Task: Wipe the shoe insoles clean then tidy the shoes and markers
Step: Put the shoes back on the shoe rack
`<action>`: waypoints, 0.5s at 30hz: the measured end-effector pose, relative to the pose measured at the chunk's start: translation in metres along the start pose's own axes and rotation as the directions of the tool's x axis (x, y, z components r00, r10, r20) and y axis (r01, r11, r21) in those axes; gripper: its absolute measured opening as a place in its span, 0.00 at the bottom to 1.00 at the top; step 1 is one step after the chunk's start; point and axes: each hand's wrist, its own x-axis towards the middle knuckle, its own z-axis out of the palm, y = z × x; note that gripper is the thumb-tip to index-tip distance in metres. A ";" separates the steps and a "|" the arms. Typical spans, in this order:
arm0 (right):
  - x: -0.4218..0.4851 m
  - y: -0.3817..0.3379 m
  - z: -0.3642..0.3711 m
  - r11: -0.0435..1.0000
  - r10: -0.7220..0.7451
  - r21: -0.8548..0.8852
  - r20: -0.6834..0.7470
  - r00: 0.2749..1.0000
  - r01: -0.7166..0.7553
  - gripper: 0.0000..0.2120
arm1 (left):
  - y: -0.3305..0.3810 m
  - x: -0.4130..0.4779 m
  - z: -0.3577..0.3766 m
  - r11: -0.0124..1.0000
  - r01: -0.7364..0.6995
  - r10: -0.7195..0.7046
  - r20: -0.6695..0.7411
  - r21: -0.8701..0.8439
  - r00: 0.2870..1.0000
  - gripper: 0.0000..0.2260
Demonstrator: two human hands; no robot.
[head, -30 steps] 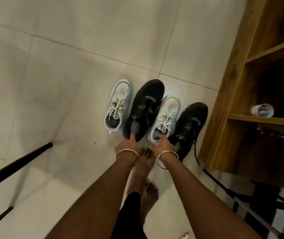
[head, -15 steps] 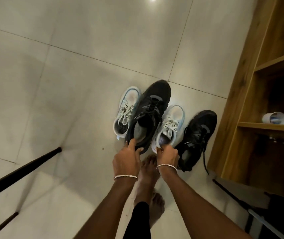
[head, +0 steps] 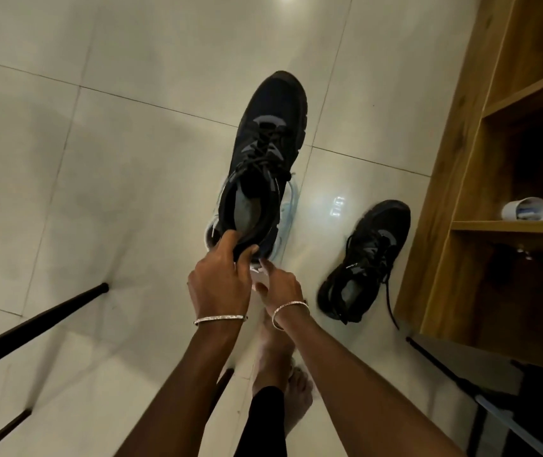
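My left hand (head: 220, 278) grips the heel of a black sneaker (head: 273, 133) and holds it up off the floor, toe pointing away. Its grey insole (head: 247, 209) shows inside the opening. My right hand (head: 280, 288) sits just below and to the right, pinching the heel of a white sneaker (head: 288, 206) that is mostly hidden under the black one. A second black sneaker (head: 372, 252) lies on the tiled floor to the right, its lace trailing. I cannot see the other white sneaker clearly.
A wooden shelf unit (head: 444, 192) stands at the right, with a white cup (head: 524, 209) lying on its side on a shelf. Black tripod legs (head: 32, 328) cross the lower left, and more stand gear lies at the lower right. My bare feet (head: 273, 351) are below the hands.
My left hand has lifted the black sneaker off the floor toward me, covering the white sneakers. My right hand has stayed pinching a white sneaker's heel.
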 end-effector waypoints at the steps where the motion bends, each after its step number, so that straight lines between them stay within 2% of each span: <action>1: -0.013 0.007 -0.001 0.999 0.014 0.045 -0.052 0.999 -0.011 0.26 | 0.003 -0.008 -0.001 1.000 -0.005 0.006 0.014 -0.007 1.000 0.08; 4: -0.052 0.032 -0.004 0.969 0.163 0.219 -0.236 0.958 -0.111 0.24 | 0.011 -0.029 -0.004 1.000 -0.018 0.019 0.077 -0.014 0.997 0.07; 7: -0.083 0.064 -0.005 0.966 0.257 0.109 -0.465 0.847 -0.234 0.18 | 0.026 -0.047 -0.003 0.999 -0.048 0.050 0.131 -0.019 0.990 0.09; 9: -0.098 0.083 -0.004 0.920 0.375 0.119 -0.547 0.748 -0.374 0.20 | 0.043 -0.057 0.000 0.997 -0.055 0.064 0.185 -0.057 0.981 0.14; 12: -0.108 0.100 -0.006 0.845 0.534 0.257 -0.422 0.732 -0.469 0.26 | 0.056 -0.064 0.018 0.996 -0.075 0.086 0.259 -0.051 0.962 0.17; 15: -0.096 0.107 -0.001 0.846 0.501 0.339 -0.245 0.830 -0.411 0.37 | 0.054 -0.065 0.045 0.993 -0.113 0.093 0.344 0.038 0.934 0.12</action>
